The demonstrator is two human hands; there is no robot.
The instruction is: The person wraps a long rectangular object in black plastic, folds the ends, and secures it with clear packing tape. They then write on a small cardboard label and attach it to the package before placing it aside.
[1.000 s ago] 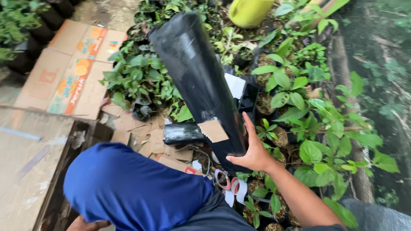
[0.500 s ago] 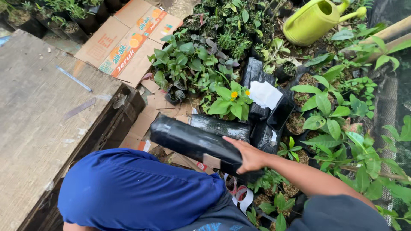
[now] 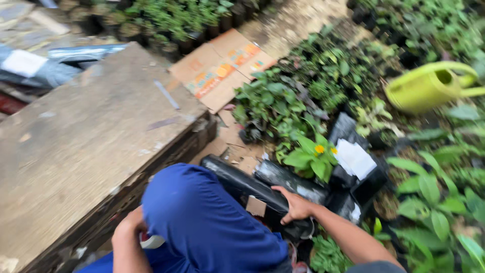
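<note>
My right hand (image 3: 295,206) grips a long roll of black plastic (image 3: 237,181) that lies almost flat on the ground beside my knee in blue trousers (image 3: 207,222). A small brown cardboard tag (image 3: 256,206) sits on the roll near my fingers. More black plastic bundles (image 3: 290,179) lie just behind it. My left hand (image 3: 129,228) rests low by my left thigh, next to the edge of the wooden boards, with a whitish object (image 3: 151,241) partly showing under it; its grip is hidden.
A broad stack of wooden boards (image 3: 86,136) fills the left. Flattened printed cardboard (image 3: 222,68) lies beyond it. Seedlings in black bags (image 3: 283,101) crowd the right, with a yellow-flowered plant (image 3: 316,154), a white sheet (image 3: 354,157) and a yellow-green watering can (image 3: 429,88).
The black roll has been lowered from upright to nearly flat, my right hand staying on it. The view has swung left and now takes in more of the wooden boards.
</note>
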